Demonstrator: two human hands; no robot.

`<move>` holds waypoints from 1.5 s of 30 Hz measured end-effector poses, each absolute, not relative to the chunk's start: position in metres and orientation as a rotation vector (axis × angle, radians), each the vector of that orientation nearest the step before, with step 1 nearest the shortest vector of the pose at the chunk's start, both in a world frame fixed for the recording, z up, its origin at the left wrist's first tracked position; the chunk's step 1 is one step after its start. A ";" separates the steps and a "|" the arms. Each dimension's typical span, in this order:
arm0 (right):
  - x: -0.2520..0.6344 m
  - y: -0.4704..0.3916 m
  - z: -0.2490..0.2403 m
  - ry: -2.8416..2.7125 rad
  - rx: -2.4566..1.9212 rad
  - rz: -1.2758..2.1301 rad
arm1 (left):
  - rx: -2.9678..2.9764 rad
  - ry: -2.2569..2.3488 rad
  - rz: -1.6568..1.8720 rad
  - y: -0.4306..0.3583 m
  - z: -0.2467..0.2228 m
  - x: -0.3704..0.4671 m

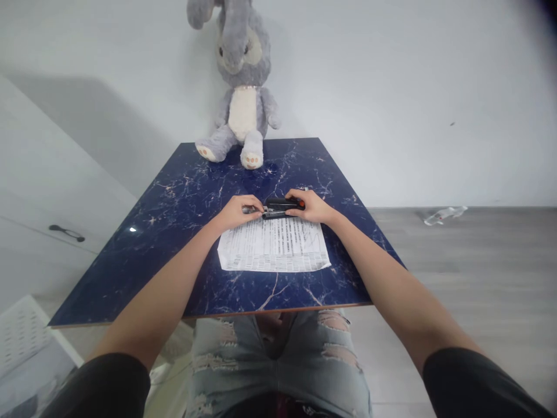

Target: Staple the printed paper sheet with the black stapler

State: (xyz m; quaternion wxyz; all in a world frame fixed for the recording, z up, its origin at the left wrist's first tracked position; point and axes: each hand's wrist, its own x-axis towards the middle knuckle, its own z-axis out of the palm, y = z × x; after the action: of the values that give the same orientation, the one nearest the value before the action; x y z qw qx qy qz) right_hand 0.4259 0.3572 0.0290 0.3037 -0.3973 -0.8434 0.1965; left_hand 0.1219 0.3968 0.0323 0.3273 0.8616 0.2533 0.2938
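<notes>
A black stapler (278, 204) lies across the far edge of a printed sheet of paper (274, 249), with an orange-red spot near its right end. My right hand (310, 206) is closed around that right end, thumb on the near side and fingers on the far side. At the other end, my left hand (240, 211) pinches a small silvery metal piece (249, 209) against the stapler's left tip. Whether this piece is part of the stapler or separate I cannot tell. Some of the paper's far edge is hidden under the hands and stapler.
The dark blue marbled table (165, 232) has a grey plush rabbit (243, 110) seated at its back, against the wall. A white cabinet with a dark handle (67, 233) stands at left. Crumpled clear plastic (444, 215) lies on the floor at right.
</notes>
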 end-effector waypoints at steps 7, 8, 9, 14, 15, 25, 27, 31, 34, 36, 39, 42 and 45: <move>0.425 0.354 0.032 -2.244 -1.061 0.509 | 2.213 0.705 0.851 0.394 0.034 0.122; 0.425 0.354 0.033 -2.246 -1.065 0.512 | 2.211 0.702 0.856 0.394 0.034 0.123; 0.425 0.354 0.033 -2.247 -1.066 0.513 | 2.210 0.700 0.864 0.394 0.035 0.123; 0.426 0.357 0.030 -2.243 -1.052 0.513 | 2.203 0.690 0.874 0.393 0.035 0.125; 0.426 0.358 0.029 -2.243 -1.050 0.514 | 2.208 0.688 0.874 0.393 0.035 0.125; 0.425 0.357 0.030 -2.250 -1.049 0.518 | 2.256 0.663 0.863 0.395 0.035 0.122; 0.425 0.357 0.029 -2.249 -1.048 0.517 | 2.263 0.673 0.852 0.397 0.034 0.120; 0.426 0.358 0.028 -2.252 -1.045 0.518 | 2.282 0.664 0.835 0.401 0.033 0.115; 0.426 0.358 0.028 -2.249 -1.040 0.515 | 2.305 0.623 0.809 0.403 0.033 0.110; 0.426 0.358 0.028 -2.245 -1.029 0.516 | 2.321 0.600 0.784 0.405 0.035 0.104; 0.426 0.357 0.029 -2.235 -1.028 0.524 | 2.324 0.591 0.752 0.407 0.037 0.097; 0.426 0.357 0.030 -2.242 -1.039 0.528 | 2.318 0.579 0.713 0.409 0.037 0.092; 0.426 0.357 0.030 -2.243 -1.040 0.528 | 2.323 0.563 0.697 0.412 0.034 0.091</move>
State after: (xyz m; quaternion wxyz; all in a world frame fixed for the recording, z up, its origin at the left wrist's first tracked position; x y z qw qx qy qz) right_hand 0.4257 0.3567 0.0301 0.3017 -0.3922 -0.8459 0.1991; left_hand 0.0913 0.4120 0.0344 0.3202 0.8838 0.2143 0.2652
